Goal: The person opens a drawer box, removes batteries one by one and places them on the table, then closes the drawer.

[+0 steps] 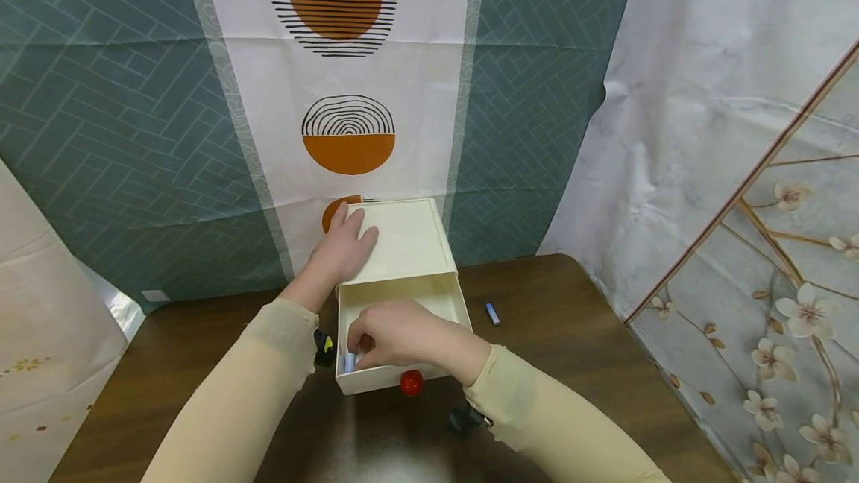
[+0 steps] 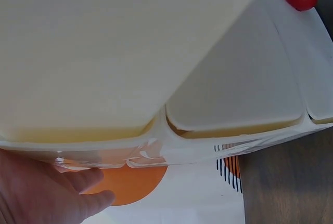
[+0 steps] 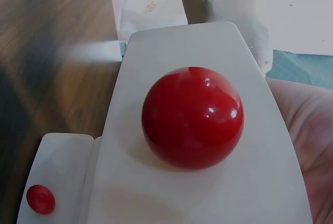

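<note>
A white drawer box (image 1: 403,237) stands against the back wall with its drawer (image 1: 429,293) pulled out. Flat on the left part of its top rests my left hand (image 1: 342,248), fingers spread. The left wrist view shows that hand (image 2: 47,195) at the box's edge. My right hand (image 1: 399,330) reaches down into the drawer with fingers curled. Its fingertips pinch a small blue-and-white cylinder, apparently a battery (image 1: 350,364), in the drawer's front left corner. A round red knob (image 3: 192,117) sits on the drawer front; the right palm (image 3: 307,135) shows beside it.
A similar blue battery (image 1: 493,314) lies on the dark wooden table (image 1: 557,364), right of the box. Another white front with a smaller red knob (image 3: 40,199) shows in the right wrist view. A patterned cloth (image 1: 429,95) hangs close behind.
</note>
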{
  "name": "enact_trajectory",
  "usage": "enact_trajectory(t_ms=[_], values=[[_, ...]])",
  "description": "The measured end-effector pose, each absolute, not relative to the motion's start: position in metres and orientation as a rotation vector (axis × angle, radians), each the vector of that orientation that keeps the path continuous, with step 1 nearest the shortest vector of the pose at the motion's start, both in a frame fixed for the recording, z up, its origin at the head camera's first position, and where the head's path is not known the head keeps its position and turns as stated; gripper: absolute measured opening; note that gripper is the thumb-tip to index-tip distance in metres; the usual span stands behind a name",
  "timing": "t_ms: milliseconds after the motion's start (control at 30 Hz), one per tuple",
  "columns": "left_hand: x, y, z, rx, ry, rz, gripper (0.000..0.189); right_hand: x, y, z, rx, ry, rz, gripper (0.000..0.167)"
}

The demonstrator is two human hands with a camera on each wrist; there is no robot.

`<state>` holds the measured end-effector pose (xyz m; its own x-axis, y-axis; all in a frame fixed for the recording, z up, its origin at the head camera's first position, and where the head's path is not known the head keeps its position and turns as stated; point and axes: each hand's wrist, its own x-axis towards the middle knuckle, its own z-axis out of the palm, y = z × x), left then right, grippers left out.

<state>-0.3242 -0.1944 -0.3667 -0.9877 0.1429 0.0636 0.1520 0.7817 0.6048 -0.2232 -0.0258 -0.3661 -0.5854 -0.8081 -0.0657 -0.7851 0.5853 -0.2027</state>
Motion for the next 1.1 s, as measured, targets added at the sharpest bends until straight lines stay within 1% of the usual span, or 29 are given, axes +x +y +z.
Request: enact_trajectory(t_ms=[100,300,400,500,700,833,933,1100], values=[[-0.3245,-0.1945,-0.3666,-0.243,-2.949,-1.006,0.072,-0.2230,-0.0256,-0.3655,-1.311,2.662,-0.251,0.013],[-0.3256,-0.1943,-0.3680,-0.251,-2.944,-1.016,0.073,-0.2211,-0.0234,-0.3639,-1.213,2.688,-0.279,0.026],[-0.3259,-0.1943,-0.3682,-0.251,-2.945,-1.016,0.074,-0.2205,-0.0230,-0.3637,-1.192,2.696,-0.287,0.029],[-0.3258,-0.1946,-0.3683,-0.250,-2.941,-1.018,0.074,-0.2210,-0.0230,-0.3642,-1.216,2.692,-0.296,0.026],[-0.3260,-0.1957,-0.3685,-0.250,-2.947,-1.007,0.073,-0.2228,-0.0216,-0.3654,-1.315,2.617,-0.300,0.013],[-0.3260,-0.1957,-0.3677,-0.252,-2.947,-1.004,0.072,-0.2240,-0.0210,-0.3667,-1.334,2.583,-0.310,0.008],[-0.3257,-0.1955,-0.3674,-0.250,-2.948,-1.005,0.073,-0.2249,-0.0213,-0.3683,-1.344,2.580,-0.302,0.002],[-0.3256,-0.1951,-0.3676,-0.247,-2.949,-0.999,0.073,-0.2248,-0.0208,-0.3682,-1.321,2.589,-0.293,0.003]])
